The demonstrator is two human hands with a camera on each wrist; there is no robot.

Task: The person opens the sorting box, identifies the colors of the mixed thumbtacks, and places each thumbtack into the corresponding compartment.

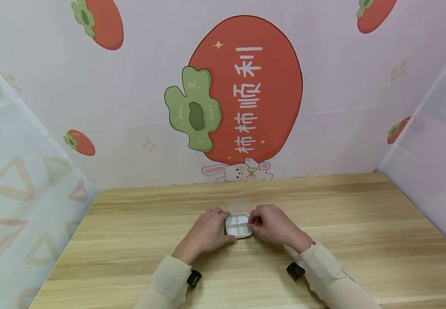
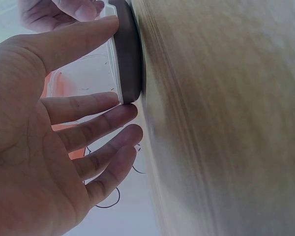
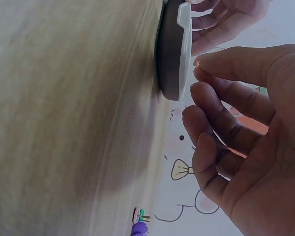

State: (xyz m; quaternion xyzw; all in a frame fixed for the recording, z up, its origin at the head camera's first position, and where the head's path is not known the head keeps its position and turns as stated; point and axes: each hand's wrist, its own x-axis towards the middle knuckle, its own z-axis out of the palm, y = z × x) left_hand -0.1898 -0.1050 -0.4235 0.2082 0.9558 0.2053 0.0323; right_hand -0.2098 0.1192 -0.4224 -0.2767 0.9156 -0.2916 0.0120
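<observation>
A small pill box [image 1: 238, 225] with a white tray parted into four compartments lies on the table, its clear lid [image 1: 237, 204] swung back; from the side its base [image 3: 173, 54] looks dark brown. My left hand [image 1: 207, 229] grips the box's left side between thumb and index finger, the other fingers spread beside it. At the right compartments, my right hand [image 1: 273, 225] bends over the box's edge. Thumb and index fingertips meet beside the white rim in the right wrist view. Whether something tiny lies between them is too small to tell.
The box lies on a wooden table [image 1: 130, 244], with a printed cloth wall [image 1: 335, 141] behind it. Small coloured items, among them a purple round one [image 3: 139, 228], appear low in the right wrist view. Each wrist wears a strap with a black camera.
</observation>
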